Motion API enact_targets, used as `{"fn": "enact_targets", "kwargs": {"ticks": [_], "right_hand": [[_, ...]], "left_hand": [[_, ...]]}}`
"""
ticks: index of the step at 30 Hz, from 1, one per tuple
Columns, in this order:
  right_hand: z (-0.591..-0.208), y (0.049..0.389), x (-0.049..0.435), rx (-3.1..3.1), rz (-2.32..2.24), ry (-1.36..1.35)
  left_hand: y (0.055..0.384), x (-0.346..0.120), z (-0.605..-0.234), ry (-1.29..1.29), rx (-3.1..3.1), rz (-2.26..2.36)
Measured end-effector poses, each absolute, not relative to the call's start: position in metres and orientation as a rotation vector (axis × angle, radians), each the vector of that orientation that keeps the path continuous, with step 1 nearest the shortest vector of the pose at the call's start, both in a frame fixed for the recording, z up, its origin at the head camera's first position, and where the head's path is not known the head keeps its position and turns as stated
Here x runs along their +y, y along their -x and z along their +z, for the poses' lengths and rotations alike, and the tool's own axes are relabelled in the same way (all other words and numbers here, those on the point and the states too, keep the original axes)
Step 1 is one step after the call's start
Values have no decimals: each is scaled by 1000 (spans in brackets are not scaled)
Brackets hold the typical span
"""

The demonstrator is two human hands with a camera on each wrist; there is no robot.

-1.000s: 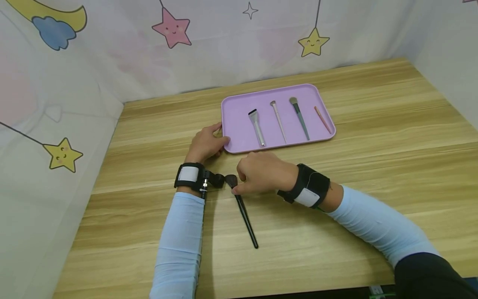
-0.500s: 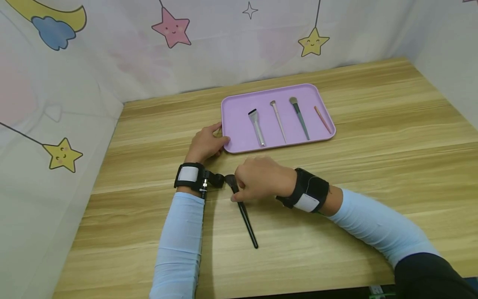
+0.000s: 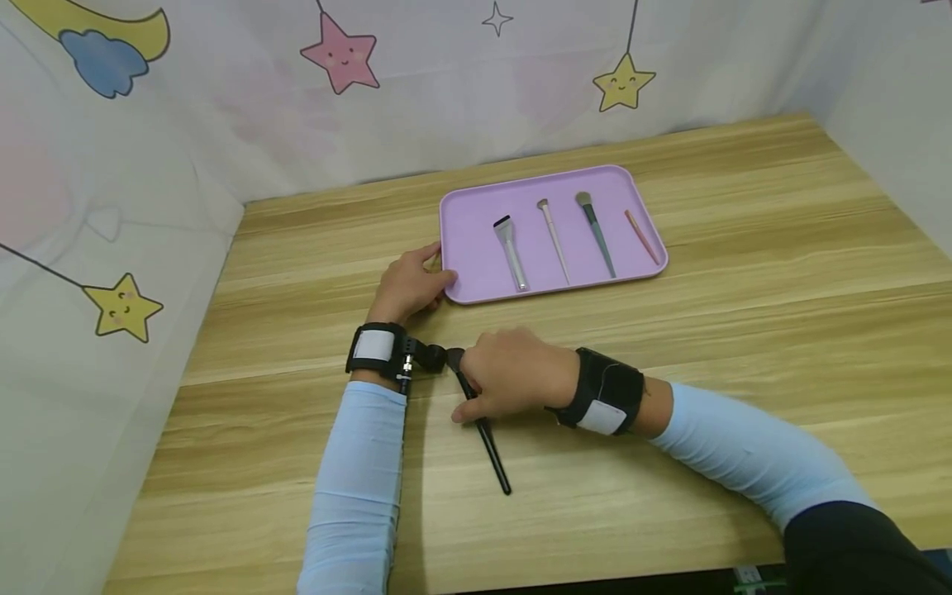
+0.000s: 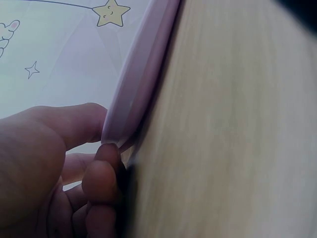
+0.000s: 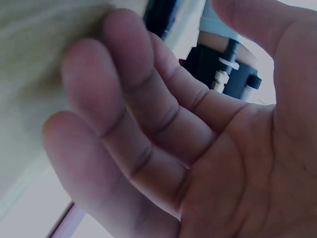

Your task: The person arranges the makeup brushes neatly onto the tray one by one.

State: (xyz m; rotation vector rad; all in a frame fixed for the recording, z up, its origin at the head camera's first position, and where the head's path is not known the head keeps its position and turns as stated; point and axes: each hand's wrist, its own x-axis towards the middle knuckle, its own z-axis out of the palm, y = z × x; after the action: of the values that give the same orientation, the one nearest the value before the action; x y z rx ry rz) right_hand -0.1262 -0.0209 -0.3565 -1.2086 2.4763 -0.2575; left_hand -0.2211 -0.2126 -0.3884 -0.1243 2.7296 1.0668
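In the head view, my left hand (image 3: 409,287) holds the near left corner of a purple tray (image 3: 468,289). The left wrist view shows the thumb and fingers pinching the tray's rim (image 4: 138,74). My right hand (image 3: 516,372) is over a black makeup brush (image 3: 493,459) lying on the table, covering part of its handle. Its thumb is spread from the fingers. Seen from the right wrist, the fingers (image 5: 148,109) bend loosely and the palm holds nothing. In the tray lie a flat silver-handled brush (image 3: 511,256), a slim pale brush (image 3: 554,244), a green-handled brush (image 3: 597,235) and a short orange-pink stick (image 3: 642,237).
The wooden table (image 3: 744,330) extends to both sides of the tray. Behind it hangs a white curtain (image 3: 446,107) printed with stars. The left wrist's camera mount (image 3: 430,358) sits close beside the black brush's head.
My right hand has slid a little toward me along the black brush, and its thumb has spread from the fingers. The left hand and the tray stay in place.
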Motion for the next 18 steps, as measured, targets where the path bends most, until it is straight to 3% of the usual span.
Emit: {"fn": "enact_targets", "kwargs": {"ticks": [18], "right_hand": [[-360, 130, -19, 2615, -305, 1204]], "left_hand": [[222, -215, -391, 91, 2738, 1074]]}}
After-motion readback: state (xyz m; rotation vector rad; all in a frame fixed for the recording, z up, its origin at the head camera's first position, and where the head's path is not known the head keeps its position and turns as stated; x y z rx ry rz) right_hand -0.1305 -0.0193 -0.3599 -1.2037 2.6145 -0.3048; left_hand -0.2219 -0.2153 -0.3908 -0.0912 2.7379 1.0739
